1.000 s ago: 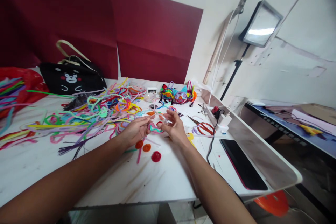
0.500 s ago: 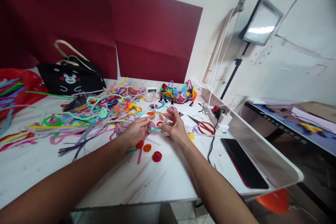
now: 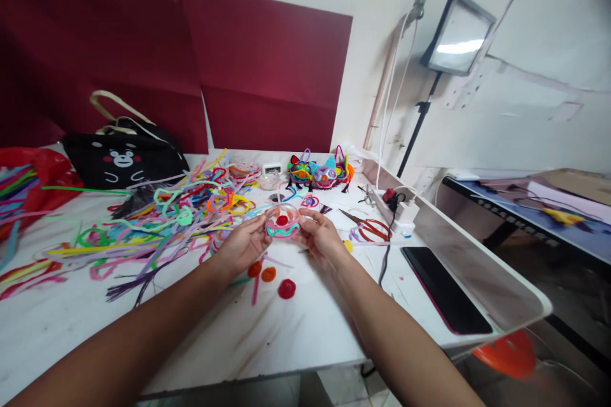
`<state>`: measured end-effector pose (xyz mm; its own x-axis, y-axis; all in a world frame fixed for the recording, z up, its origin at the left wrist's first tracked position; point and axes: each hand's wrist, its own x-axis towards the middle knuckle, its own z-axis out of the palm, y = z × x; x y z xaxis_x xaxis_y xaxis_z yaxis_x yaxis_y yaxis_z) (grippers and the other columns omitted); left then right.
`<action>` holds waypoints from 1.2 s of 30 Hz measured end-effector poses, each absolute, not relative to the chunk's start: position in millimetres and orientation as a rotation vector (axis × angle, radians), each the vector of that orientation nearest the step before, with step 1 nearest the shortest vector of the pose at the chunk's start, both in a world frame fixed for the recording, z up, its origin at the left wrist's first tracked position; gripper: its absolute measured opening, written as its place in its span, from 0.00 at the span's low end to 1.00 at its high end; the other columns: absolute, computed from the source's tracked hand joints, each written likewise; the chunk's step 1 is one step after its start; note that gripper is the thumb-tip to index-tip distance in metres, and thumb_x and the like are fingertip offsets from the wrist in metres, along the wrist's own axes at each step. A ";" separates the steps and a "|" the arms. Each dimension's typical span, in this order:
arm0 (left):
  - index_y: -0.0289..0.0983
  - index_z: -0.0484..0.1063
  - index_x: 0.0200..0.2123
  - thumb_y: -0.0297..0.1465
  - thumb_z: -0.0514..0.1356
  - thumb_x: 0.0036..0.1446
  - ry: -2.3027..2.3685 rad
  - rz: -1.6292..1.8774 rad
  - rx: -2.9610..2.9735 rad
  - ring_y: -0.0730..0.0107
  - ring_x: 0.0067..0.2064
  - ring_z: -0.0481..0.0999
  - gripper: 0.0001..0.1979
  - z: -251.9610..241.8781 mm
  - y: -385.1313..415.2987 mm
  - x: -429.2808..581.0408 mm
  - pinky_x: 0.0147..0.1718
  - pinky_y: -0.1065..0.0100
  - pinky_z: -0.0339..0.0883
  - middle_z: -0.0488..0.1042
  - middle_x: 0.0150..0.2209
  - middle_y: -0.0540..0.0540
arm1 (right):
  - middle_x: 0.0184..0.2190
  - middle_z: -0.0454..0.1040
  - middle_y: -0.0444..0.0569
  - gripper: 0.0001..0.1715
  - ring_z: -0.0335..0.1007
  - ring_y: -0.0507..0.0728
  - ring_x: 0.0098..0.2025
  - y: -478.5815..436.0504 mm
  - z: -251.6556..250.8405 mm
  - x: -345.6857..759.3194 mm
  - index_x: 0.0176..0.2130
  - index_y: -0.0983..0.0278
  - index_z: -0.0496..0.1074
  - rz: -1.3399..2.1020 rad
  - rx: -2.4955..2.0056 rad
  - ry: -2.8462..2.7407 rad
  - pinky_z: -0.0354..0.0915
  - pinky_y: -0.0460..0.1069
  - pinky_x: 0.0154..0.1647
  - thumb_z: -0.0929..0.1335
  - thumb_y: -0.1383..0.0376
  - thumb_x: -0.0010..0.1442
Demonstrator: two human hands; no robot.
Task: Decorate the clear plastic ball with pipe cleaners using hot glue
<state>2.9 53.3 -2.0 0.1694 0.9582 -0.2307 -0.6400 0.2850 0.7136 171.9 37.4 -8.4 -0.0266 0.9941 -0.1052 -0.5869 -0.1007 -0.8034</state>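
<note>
Slipping off the front of the piece, the right hand (image 3: 323, 238) has moved to its right side since half a second ago, so more of the decorated face shows. Two hands share one clear round piece (image 3: 282, 227), held just above the white table (image 3: 214, 343): the left hand (image 3: 243, 243) pinches its left edge, and the right grasps the opposite edge. One red spot (image 3: 282, 220) and one wavy teal strip (image 3: 275, 232) show on it (pink runs along the lower rim).

Below the hands lie two orange discs (image 3: 268, 275), one red disc (image 3: 287, 289) and one pink strip (image 3: 255, 292), the strip's upper end near the left orange disc. To the right are one pair of scissors (image 3: 372, 229) with orange handles and, nearer the person, one dark phone (image 3: 449, 291).

Behind stand at least two colourful ornaments (image 3: 325, 175); they crowd together, so whether a third is separate I cannot tell. One tangled heap of fuzzy stems (image 3: 184, 217), too many to count, spreads left, with one black bag (image 3: 124, 162) behind it.
</note>
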 end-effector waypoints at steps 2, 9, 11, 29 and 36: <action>0.34 0.72 0.40 0.18 0.54 0.61 0.751 1.207 0.559 0.79 0.21 0.71 0.10 -2.7 52.6 2.7 0.17 0.77 0.66 0.73 0.27 0.50 | 0.24 0.76 0.43 0.17 0.73 0.51 0.24 36.4 -6.3 173.0 0.43 0.65 0.68 1.568 -0.761 -0.620 0.72 0.45 0.27 0.71 0.75 0.52; 0.35 0.72 0.43 0.24 0.57 0.60 0.779 1.187 0.827 0.73 0.26 0.74 0.08 -2.4 50.5 0.4 0.18 0.74 0.67 0.73 0.30 0.48 | 0.27 0.78 0.46 0.16 0.76 0.52 0.24 40.2 -6.6 179.0 0.43 0.65 0.66 1.657 -0.677 -0.525 0.74 0.47 0.28 0.66 0.79 0.56; 0.36 0.72 0.45 0.28 0.60 0.59 0.770 1.198 0.916 0.72 0.28 0.73 0.10 -0.6 48.8 -0.7 0.17 0.74 0.67 0.73 0.33 0.47 | 0.26 0.78 0.46 0.16 0.76 0.52 0.24 41.9 -7.8 179.8 0.43 0.64 0.66 1.665 -0.675 -0.521 0.74 0.46 0.27 0.66 0.79 0.57; 0.40 0.65 0.58 0.27 0.73 0.36 1.095 1.150 1.562 0.65 0.40 0.79 0.42 2.0 39.6 5.0 0.33 0.72 0.73 0.76 0.45 0.44 | 0.26 0.77 0.44 0.16 0.76 0.52 0.25 43.4 -13.6 179.9 0.41 0.64 0.66 1.685 -0.721 -0.578 0.74 0.47 0.27 0.70 0.76 0.54; 0.40 0.67 0.57 0.30 0.73 0.39 1.114 1.137 1.681 0.64 0.41 0.79 0.39 -4.1 45.8 0.1 0.35 0.72 0.73 0.77 0.45 0.45 | 0.25 0.78 0.45 0.12 0.76 0.52 0.23 40.0 -8.8 179.3 0.41 0.65 0.68 1.684 -0.752 -0.623 0.74 0.46 0.25 0.66 0.77 0.57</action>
<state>0.1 45.8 -4.1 0.2070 0.9475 0.2439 0.2246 -0.2887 0.9307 179.3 40.0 -8.8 -0.1629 0.9737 -0.1591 -0.6358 -0.2269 -0.7378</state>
